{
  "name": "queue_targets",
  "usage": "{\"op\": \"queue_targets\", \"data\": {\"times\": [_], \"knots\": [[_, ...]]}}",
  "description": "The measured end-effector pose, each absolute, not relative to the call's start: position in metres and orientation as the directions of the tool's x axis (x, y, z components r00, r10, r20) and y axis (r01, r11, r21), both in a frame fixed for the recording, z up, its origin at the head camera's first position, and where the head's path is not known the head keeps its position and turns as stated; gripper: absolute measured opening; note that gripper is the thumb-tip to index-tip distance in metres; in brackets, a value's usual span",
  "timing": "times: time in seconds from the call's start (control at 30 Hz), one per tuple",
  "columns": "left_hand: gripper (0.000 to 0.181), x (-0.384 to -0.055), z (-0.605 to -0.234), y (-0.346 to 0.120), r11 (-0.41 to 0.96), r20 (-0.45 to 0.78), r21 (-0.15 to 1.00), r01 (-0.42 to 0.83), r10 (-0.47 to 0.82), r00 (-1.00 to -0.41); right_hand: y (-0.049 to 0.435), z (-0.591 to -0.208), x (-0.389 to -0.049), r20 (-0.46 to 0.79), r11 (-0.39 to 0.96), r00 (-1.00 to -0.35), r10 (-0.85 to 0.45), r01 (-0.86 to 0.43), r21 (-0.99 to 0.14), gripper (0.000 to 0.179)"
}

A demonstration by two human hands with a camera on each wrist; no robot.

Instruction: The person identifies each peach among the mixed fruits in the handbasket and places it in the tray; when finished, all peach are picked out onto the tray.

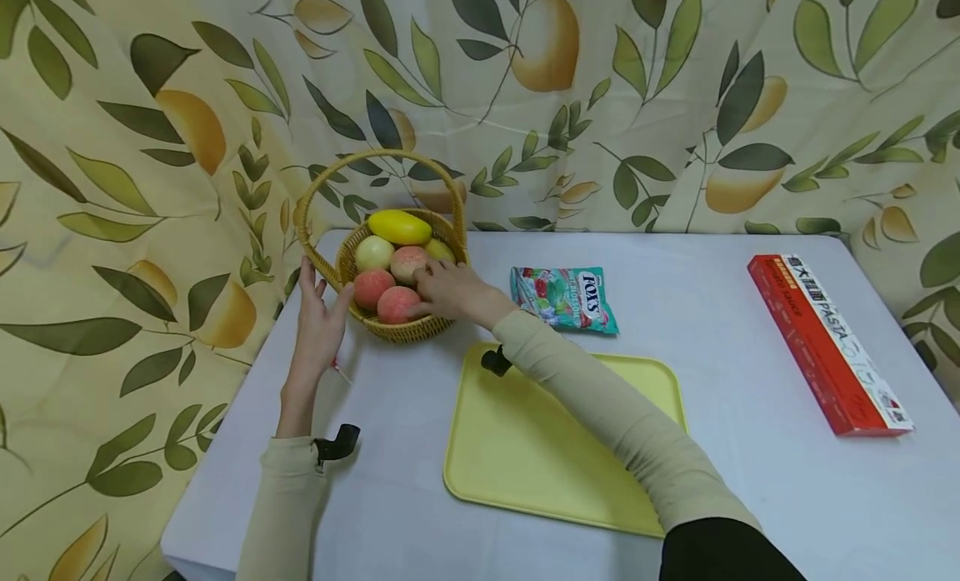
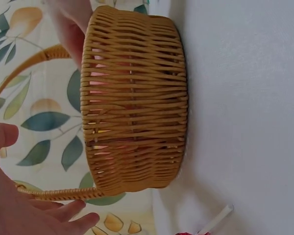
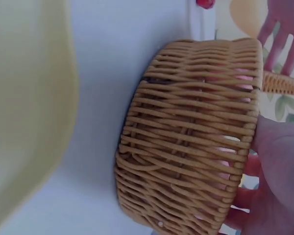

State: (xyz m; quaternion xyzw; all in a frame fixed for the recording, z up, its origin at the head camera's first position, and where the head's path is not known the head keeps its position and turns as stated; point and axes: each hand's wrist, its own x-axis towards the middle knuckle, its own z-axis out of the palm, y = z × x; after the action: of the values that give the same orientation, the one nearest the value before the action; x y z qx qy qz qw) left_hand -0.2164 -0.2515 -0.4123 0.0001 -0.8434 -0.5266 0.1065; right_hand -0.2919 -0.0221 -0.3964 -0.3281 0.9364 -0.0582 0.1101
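Note:
A wicker basket [image 1: 408, 333] with a tall arched handle stands at the back left, filled with fruit. Inside lie a yellow mango-shaped fruit [image 1: 400, 227], a pale green round fruit [image 1: 374, 254] and several peaches [image 1: 372, 288]. My right hand [image 1: 457, 293] reaches over the basket's right rim, fingers down among the peaches; I cannot tell whether they grip one. At the left side my left hand [image 1: 318, 327] has its fingers extended beside the foot of the handle [image 2: 63, 195]. The right wrist view shows my right hand [image 3: 284, 171] at the rim.
A yellow tray [image 1: 540, 481] lies under my right forearm. Behind it is a teal FOX'S candy bag [image 1: 566, 299]. A red pasta box [image 1: 825, 348] lies at the right. Near my left wrist is a small red thing with a white stick [image 2: 218, 218].

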Motion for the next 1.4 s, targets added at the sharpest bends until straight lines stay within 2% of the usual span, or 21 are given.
{"op": "queue_targets", "data": {"times": [0.17, 0.37, 0.53, 0.67, 0.8, 0.87, 1.0, 1.17, 1.4], "knots": [[0.092, -0.213, -0.411, -0.246, 0.414, 0.152, 0.905, 0.098, -0.1, -0.983, -0.02, -0.391, -0.294, -0.229, 0.795, -0.762, -0.606, -0.566, -0.22, 0.051], [0.092, -0.203, -0.395, -0.233, 0.386, 0.098, 0.921, 0.058, -0.083, -0.992, -0.022, -0.391, -0.299, -0.233, 0.816, -0.787, -0.571, -0.514, -0.265, 0.027], [0.093, -0.203, -0.402, -0.23, 0.379, 0.081, 0.924, 0.045, -0.081, -0.993, -0.018, -0.394, -0.301, -0.187, 0.83, -0.814, -0.55, -0.508, -0.228, 0.038], [0.093, -0.208, -0.416, -0.233, 0.395, 0.109, 0.916, 0.069, -0.08, -0.991, -0.009, -0.393, -0.297, -0.112, 0.811, -0.807, -0.581, -0.56, -0.168, 0.06], [0.092, -0.212, -0.42, -0.236, 0.407, 0.162, 0.906, 0.117, -0.08, -0.983, -0.001, -0.386, -0.293, -0.025, 0.766, -0.785, -0.619, -0.597, -0.238, 0.075], [0.093, -0.214, -0.419, -0.236, 0.407, 0.179, 0.904, 0.132, -0.08, -0.981, 0.005, -0.38, -0.29, 0.019, 0.739, -0.781, -0.624, -0.598, -0.309, 0.074], [0.092, -0.218, -0.416, -0.235, 0.407, 0.196, 0.901, 0.149, -0.077, -0.978, 0.027, -0.367, -0.272, 0.096, 0.676, -0.775, -0.625, -0.599, -0.429, 0.063], [0.09, -0.218, -0.413, -0.236, 0.408, 0.199, 0.902, 0.144, -0.095, -0.975, 0.076, -0.367, -0.232, 0.161, 0.638, -0.773, -0.614, -0.605, -0.475, 0.058], [0.09, -0.202, -0.392, -0.228, 0.351, 0.146, 0.932, 0.086, -0.15, -0.978, 0.159, -0.395, -0.171, 0.114, 0.7, -0.852, -0.511, -0.49, -0.52, 0.059]]}}
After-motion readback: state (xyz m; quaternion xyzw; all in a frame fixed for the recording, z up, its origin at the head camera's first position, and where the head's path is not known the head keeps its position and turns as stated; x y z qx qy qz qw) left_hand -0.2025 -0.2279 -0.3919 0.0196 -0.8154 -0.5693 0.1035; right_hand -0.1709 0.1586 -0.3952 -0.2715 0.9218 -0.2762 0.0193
